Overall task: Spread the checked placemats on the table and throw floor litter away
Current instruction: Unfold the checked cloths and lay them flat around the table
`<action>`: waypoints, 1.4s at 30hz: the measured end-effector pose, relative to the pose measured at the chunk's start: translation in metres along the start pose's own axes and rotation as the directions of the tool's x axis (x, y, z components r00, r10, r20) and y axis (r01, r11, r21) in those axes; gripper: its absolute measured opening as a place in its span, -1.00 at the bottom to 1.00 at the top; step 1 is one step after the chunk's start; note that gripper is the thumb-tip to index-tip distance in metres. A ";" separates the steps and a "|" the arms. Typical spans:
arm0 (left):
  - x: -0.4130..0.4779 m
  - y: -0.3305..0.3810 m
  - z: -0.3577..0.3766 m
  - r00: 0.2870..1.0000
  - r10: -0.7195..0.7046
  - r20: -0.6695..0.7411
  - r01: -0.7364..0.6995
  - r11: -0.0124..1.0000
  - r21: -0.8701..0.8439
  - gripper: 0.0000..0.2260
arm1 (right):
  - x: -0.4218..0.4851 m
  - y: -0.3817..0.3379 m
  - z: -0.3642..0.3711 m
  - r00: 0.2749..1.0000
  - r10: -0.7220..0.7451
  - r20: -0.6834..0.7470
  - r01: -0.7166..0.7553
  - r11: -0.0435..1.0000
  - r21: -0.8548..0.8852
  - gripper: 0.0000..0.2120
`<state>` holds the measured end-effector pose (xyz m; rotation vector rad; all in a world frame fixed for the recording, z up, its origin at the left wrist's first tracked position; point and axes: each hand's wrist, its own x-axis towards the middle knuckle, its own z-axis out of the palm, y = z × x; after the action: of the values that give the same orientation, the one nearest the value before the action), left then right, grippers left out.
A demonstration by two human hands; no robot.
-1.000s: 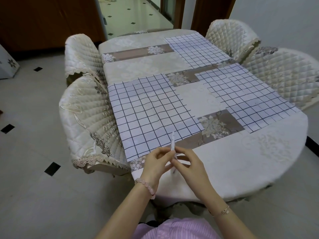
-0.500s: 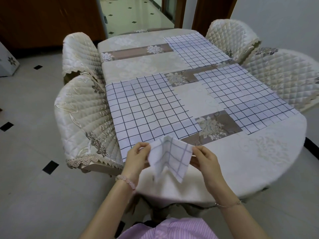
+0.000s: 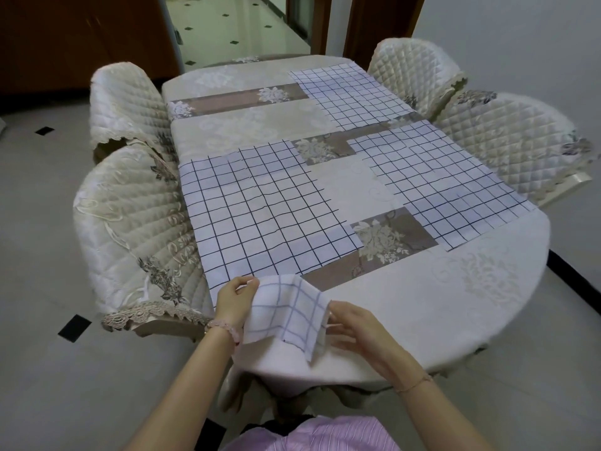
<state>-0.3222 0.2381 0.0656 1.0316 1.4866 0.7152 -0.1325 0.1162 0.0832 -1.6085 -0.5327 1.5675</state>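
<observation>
A partly unfolded white placemat with blue checks (image 3: 289,315) hangs between my hands over the table's near edge. My left hand (image 3: 235,299) pinches its upper left corner. My right hand (image 3: 353,328) grips its right edge. Three checked placemats lie flat on the cream tablecloth (image 3: 406,317): one at the near left (image 3: 260,209), one at the right (image 3: 439,180), one at the far right (image 3: 348,92). No floor litter shows in this view.
Four quilted cream chairs surround the table: two on the left (image 3: 130,222) (image 3: 126,105), two on the right (image 3: 507,138) (image 3: 413,66). Pale floor tiles with small black diamonds (image 3: 74,327) lie on both sides. A doorway (image 3: 234,24) opens behind the table.
The folded placemat has been opened from a narrow strip into a wider sheet as my hands moved apart, and it now hangs lower over the table's near edge.
</observation>
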 end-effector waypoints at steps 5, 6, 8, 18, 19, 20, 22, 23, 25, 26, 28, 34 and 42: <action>0.004 -0.004 0.001 0.999 -0.041 0.007 0.042 0.999 -0.012 -0.92 | 0.004 0.016 0.009 0.998 -0.002 -0.056 0.000 1.000 -0.031 -0.79; 0.004 -0.004 0.000 0.999 -0.041 0.000 0.041 0.999 -0.014 -0.92 | 0.004 0.017 0.009 0.997 -0.023 -0.074 0.019 0.999 -0.046 -0.81; 0.007 -0.006 -0.001 0.999 -0.023 -0.024 0.023 1.000 0.017 -0.95 | 0.003 0.018 0.008 0.993 -0.044 -0.105 0.039 0.998 -0.052 -0.84; -0.067 0.006 0.022 0.809 0.301 0.506 -0.470 0.847 0.248 -0.71 | -0.015 -0.012 0.018 0.986 -0.149 -0.076 0.160 0.970 0.185 -0.78; -0.073 0.006 0.026 0.799 0.300 0.521 -0.451 0.872 0.190 -0.70 | -0.016 -0.015 0.021 0.985 -0.161 -0.056 0.170 0.962 0.215 -0.75; -0.077 0.008 0.030 0.804 0.296 0.516 -0.410 0.904 0.121 -0.70 | -0.018 -0.017 0.023 0.983 -0.178 -0.044 0.183 0.957 0.226 -0.74; -0.079 0.011 0.032 0.820 0.292 0.492 -0.342 0.940 0.011 -0.75 | -0.021 -0.020 0.026 0.976 -0.214 -0.036 0.217 0.953 0.213 -0.75; -0.079 0.013 0.032 0.825 0.299 0.479 -0.337 0.941 -0.006 -0.79 | -0.022 -0.021 0.028 0.972 -0.230 -0.042 0.234 0.950 0.209 -0.75; -0.079 0.014 0.030 0.833 0.300 0.466 -0.335 0.942 -0.009 -0.84 | -0.022 -0.021 0.030 0.968 -0.240 -0.069 0.249 0.946 0.205 -0.75; -0.079 0.015 0.029 0.834 0.294 0.467 -0.330 0.944 -0.004 -0.84 | -0.022 -0.021 0.031 0.968 -0.238 -0.082 0.250 0.946 0.208 -0.74; -0.080 0.016 0.029 0.825 0.293 0.483 -0.335 0.942 0.000 -0.81 | -0.022 -0.021 0.034 0.967 -0.234 -0.099 0.250 0.943 0.218 -0.74; -0.086 0.017 0.031 0.815 0.307 0.491 -0.348 0.937 -0.008 -0.79 | -0.021 -0.022 0.037 0.966 -0.218 -0.138 0.244 0.944 0.221 -0.75; -0.089 0.017 0.029 0.879 0.221 0.422 -0.176 0.974 -0.142 -0.83 | -0.022 -0.020 0.032 0.969 -0.215 -0.126 0.235 0.954 0.186 -0.79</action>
<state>-0.2917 0.1629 0.1148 1.1890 0.9564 0.6413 -0.1620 0.1188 0.1154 -1.4153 -0.4687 1.3159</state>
